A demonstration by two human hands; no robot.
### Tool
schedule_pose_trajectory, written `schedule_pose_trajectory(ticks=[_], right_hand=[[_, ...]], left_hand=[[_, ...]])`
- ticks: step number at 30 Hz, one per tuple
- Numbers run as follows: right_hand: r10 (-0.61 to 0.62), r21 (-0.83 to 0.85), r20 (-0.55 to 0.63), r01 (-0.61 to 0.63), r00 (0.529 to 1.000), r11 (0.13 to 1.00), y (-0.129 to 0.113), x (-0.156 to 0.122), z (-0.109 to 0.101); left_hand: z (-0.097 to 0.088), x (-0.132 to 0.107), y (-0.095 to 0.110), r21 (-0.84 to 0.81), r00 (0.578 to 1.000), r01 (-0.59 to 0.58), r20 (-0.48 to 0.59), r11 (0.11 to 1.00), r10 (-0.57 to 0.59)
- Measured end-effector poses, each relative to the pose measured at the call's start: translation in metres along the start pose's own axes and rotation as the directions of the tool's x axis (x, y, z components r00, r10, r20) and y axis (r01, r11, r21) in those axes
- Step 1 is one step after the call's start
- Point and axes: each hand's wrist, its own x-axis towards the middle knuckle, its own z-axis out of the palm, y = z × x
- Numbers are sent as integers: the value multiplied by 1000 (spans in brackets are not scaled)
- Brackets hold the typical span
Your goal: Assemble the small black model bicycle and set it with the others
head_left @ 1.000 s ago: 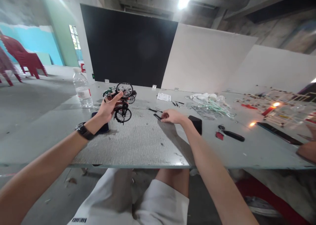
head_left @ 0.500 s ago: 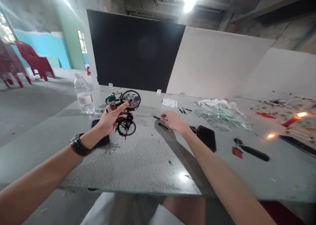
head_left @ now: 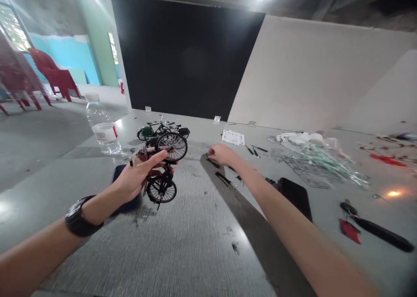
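My left hand (head_left: 138, 179) grips a black miniature metal bicycle (head_left: 162, 171) above the table, its spoked wheels showing on both sides of my fingers. Behind it stands a second model bicycle with a green frame (head_left: 153, 130). My right hand (head_left: 222, 154) rests curled on the table, with its fingertips among thin black parts (head_left: 213, 162). Another black strip (head_left: 223, 178) lies just nearer to me. Whether those fingers hold a small piece is hidden.
A plastic water bottle (head_left: 102, 125) stands left of the bicycles, and a dark phone (head_left: 119, 177) lies under my left hand. To the right are a black case (head_left: 295, 203), black-handled cutters (head_left: 374, 229), a plastic parts frame (head_left: 312, 169) and papers (head_left: 233, 137).
My right hand has slid farther across the table, past the black strip. My left hand has lifted the bicycle slightly, and the whole view has tilted as my head moved.
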Motion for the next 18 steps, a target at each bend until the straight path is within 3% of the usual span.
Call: schedule_pose_trajectory(ticks=[3,6,10,13,18], right_hand=[[4,-24,86,-2,996,1000,-2,8,2],[31,-26,64,-30,997,999,-1,2,4],[17,142,-144,3,989,990,13,-17,0],[19,187,-335,47,942,981,29,-31,-7],[112,252,-417,-4,902,968,46,-47,-10]], left_hand=[[3,-3,1,23,1000,14,13,1000,-15],[6,-5,1,43,999,33,41,999,-35],[10,-7,-5,27,995,51,90,998,-53],[11,-7,-11,-5,993,43,113,999,-42],[12,-7,-17,-76,990,102,106,992,-94]])
